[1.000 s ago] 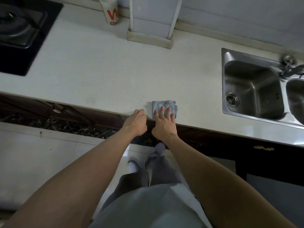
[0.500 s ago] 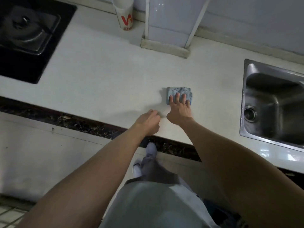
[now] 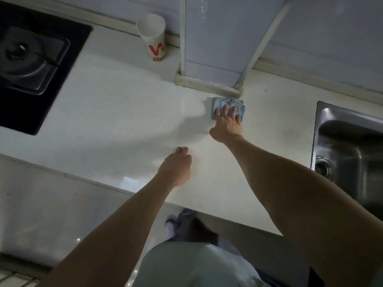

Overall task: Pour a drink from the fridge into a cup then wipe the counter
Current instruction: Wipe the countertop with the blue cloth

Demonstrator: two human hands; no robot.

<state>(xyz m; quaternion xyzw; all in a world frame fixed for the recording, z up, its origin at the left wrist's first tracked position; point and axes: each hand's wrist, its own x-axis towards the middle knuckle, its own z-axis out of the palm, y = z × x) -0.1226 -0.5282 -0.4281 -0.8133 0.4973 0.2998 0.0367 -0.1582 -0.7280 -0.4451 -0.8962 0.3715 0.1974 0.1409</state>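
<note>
Now | right hand (image 3: pixel 227 125) flat, spread, pressing blue cloth (image 3: pixel 228 103) on bench (image 3: pixel 116 112) beside pillar base (image 3: pixel 207 84) | left hand (image 3: pixel 176 166) curled, empty, resting on bench | cup (image 3: pixel 154 38) upright at back wall

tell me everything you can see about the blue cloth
The blue cloth is a folded-looking pad of nubbly, towel-like fabric, roughly rectangular, lying flat on the pale counter just in front of the pillar base. The right hand presses its near half with straight, spread fingers; its far edge is uncovered.
</note>
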